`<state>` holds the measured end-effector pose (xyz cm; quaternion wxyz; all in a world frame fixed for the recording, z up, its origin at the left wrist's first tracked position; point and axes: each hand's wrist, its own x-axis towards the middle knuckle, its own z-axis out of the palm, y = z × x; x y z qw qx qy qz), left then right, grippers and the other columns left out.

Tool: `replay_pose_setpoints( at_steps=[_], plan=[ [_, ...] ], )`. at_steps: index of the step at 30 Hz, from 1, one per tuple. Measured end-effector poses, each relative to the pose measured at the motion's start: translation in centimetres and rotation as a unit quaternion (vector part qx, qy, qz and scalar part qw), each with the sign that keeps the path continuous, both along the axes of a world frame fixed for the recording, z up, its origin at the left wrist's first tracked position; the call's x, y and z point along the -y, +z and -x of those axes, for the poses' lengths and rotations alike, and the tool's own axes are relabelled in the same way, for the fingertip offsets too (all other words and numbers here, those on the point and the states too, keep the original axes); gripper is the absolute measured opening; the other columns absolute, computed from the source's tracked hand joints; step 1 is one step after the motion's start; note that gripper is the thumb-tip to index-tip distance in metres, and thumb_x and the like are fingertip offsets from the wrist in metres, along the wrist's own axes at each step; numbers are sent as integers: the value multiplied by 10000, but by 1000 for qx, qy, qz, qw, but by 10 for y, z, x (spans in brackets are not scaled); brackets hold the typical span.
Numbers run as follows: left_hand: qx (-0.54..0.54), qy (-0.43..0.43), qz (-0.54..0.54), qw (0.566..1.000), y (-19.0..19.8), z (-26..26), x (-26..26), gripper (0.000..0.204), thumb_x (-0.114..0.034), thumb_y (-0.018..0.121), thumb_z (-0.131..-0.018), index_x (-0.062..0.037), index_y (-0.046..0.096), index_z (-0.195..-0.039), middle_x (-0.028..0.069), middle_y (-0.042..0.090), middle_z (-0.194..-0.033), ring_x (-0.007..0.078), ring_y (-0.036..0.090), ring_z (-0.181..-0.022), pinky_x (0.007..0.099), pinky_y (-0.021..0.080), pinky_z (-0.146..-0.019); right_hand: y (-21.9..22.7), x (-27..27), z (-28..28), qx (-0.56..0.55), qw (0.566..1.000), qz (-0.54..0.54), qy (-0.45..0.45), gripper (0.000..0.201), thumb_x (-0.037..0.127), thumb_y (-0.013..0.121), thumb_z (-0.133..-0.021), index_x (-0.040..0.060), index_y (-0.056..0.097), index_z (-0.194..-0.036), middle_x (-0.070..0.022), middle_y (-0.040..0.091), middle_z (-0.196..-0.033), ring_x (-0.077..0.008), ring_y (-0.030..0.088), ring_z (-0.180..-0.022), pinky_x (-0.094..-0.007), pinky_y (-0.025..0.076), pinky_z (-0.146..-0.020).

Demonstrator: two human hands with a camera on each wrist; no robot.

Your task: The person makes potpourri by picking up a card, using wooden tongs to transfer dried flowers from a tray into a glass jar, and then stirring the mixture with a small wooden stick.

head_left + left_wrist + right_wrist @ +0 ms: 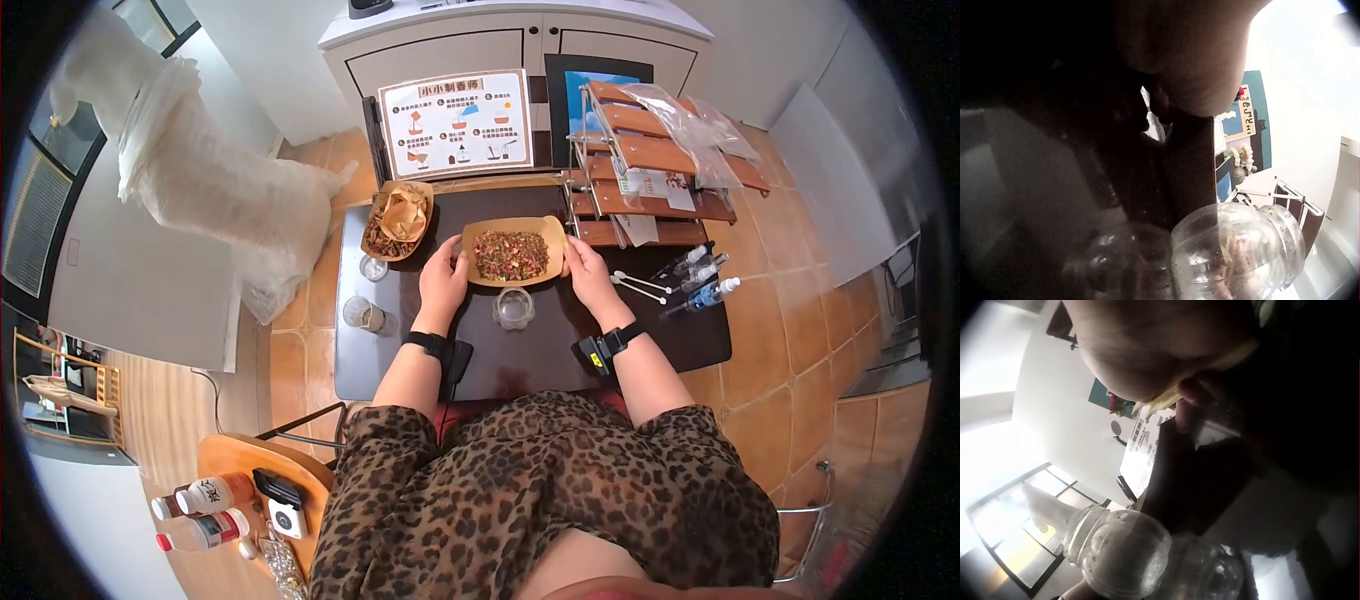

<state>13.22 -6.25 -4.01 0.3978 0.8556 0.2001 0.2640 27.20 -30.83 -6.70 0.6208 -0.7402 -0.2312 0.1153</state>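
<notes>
A brown paper tray (pixel 483 278) filled with a dried mix of red, green and brown bits (pixel 510 254) is held over the dark table. My left hand (pixel 442 285) grips its left edge, and my right hand (pixel 591 278) pinches the right edge with the thumb near the rim. Just on my side of the tray stands a clear ribbed jar (pixel 513 309). Both wrist views show this jar close up, as clear glass-like walls (pixel 1229 256) and a narrower neck (pixel 1088 531). Most of the fingers are dark or hidden under the tray.
Another paper tray (pixel 405 250) with dark dried pieces and crumpled paper sits back left. Near it are a small clear lid (pixel 373 268) and a cup (pixel 363 314). At right lie white spoons (pixel 640 288) and spray bottles (pixel 712 293), below a folding wooden rack (pixel 640 150). An instruction sheet (pixel 455 125) stands behind.
</notes>
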Motion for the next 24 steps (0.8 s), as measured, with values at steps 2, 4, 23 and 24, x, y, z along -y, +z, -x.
replay_pose_setpoints(
  at_steps=[2,4,23,24],
  plan=[
    [17,1,-13,1000,-2,-2,-1,338,-194,625,-930,-66,652,-1241,141,697,-869,303,670,-792,392,528,-727,21,4,5,-2,999,42,-1,353,233,556,-1041,-20,596,-1283,-133,719,-1028,-192,673,-929,-322,517,-824],
    [20,-1,-12,1000,-2,-1,-1,345,-195,628,-927,-65,650,-1246,139,698,-874,303,671,-795,393,529,-729,49,7,13,26,995,100,-2,322,236,575,-1021,5,621,-1241,-144,715,-1013,-249,682,-902,-349,524,-791],
    [4,1,-35,999,-2,14,5,411,-267,617,-959,-34,625,-1297,158,710,-902,294,685,-811,370,533,-761,97,-12,32,362,856,361,73,219,275,701,-886,60,678,-925,-126,664,-913,-342,671,-869,-467,537,-745],
    [4,5,-38,999,-1,14,5,404,-278,613,-964,-35,630,-1285,162,711,-907,306,687,-825,377,533,-766,98,-14,33,365,854,363,81,220,274,706,-882,59,679,-922,-128,665,-913,-341,671,-873,-467,538,-746]
  ],
)
